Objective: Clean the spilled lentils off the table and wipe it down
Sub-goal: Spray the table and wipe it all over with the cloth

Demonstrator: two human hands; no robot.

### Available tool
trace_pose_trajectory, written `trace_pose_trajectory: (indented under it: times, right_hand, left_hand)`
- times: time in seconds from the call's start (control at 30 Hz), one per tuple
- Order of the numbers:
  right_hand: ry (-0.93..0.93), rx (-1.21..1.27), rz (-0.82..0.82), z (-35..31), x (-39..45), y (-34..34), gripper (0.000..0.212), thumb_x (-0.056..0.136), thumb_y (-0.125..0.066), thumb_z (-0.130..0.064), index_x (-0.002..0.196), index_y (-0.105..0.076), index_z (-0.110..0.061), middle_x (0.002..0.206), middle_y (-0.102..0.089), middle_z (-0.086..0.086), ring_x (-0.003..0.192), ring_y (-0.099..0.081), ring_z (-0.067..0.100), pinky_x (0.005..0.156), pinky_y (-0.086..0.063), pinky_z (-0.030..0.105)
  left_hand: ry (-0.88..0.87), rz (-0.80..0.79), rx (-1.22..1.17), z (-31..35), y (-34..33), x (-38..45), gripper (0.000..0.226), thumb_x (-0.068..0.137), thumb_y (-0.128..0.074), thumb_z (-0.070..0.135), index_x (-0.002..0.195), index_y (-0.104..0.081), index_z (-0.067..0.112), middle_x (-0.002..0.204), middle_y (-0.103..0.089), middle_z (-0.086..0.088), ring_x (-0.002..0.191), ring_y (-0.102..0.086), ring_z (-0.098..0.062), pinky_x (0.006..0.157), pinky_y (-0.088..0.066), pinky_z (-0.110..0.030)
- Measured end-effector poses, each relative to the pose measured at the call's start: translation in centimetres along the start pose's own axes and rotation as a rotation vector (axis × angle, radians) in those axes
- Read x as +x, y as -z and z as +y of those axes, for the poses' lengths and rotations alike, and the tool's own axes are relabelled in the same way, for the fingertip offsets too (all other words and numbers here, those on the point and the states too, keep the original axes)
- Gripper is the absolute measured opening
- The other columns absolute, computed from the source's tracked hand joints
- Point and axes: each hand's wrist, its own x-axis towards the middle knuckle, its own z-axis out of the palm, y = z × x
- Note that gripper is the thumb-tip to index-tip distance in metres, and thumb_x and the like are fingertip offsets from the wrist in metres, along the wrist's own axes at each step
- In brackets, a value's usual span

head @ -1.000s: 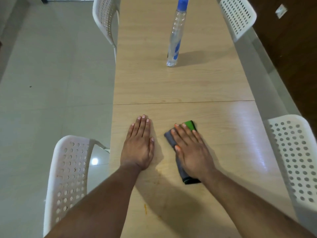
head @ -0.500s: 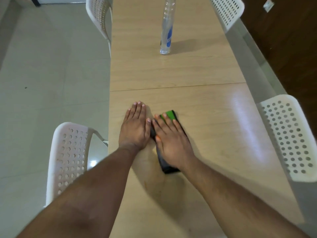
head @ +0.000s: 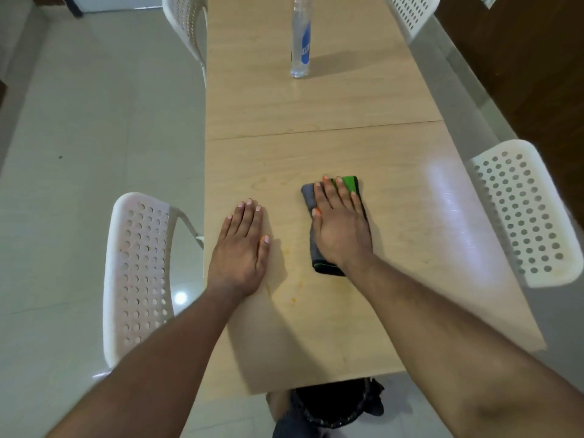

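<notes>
My right hand (head: pixel 339 226) lies flat with straight fingers on a folded grey and green cloth (head: pixel 316 254), pressing it onto the light wooden table (head: pixel 395 200). My left hand (head: pixel 241 248) rests flat, palm down, on the table a short way left of the cloth. A few small orange-yellow smears (head: pixel 294 300) mark the wood between and below my hands. I see no whole lentils on the tabletop.
A clear spray bottle with a blue label (head: pixel 300 42) stands upright further along the table. White perforated chairs stand at the near left (head: pixel 136 273), near right (head: pixel 524 213), far left (head: pixel 186 23) and far right (head: pixel 410 11). A black-lined bin (head: pixel 335 403) sits below the near edge.
My right hand has slid the cloth to the right, away from my left hand, after moving it close to that hand half a second ago. The left hand stays flat.
</notes>
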Motion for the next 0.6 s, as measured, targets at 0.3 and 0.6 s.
trace_pose_trajectory:
  times: [0.3,0.6]
  right_hand:
    - [0.317,-0.032,-0.147,-0.2,-17.1,-1.1,0.066,0.109,-0.03,-0.04,0.169,-0.009,-0.023,0.177,0.002,-0.004,0.163,0.006,0.018,0.13,-0.012,0.045]
    - [-0.005,-0.031,-0.023,-2.4,-10.8,-1.3,0.063,0.108,-0.026,-0.039,0.168,-0.018,-0.021,0.177,-0.009,-0.002,0.163,-0.005,0.022,0.13,-0.015,0.047]
  left_hand:
    - [0.021,-0.037,0.037,0.8,0.1,-6.2,0.067,0.11,-0.018,0.046,0.169,-0.011,0.015,0.177,-0.003,-0.003,0.163,0.007,-0.016,0.132,-0.009,-0.046]
    - [0.04,0.018,0.001,0.3,-0.2,-6.0,0.064,0.112,-0.014,0.045,0.168,-0.018,0.014,0.176,-0.01,-0.006,0.163,-0.001,-0.018,0.133,-0.006,-0.04]
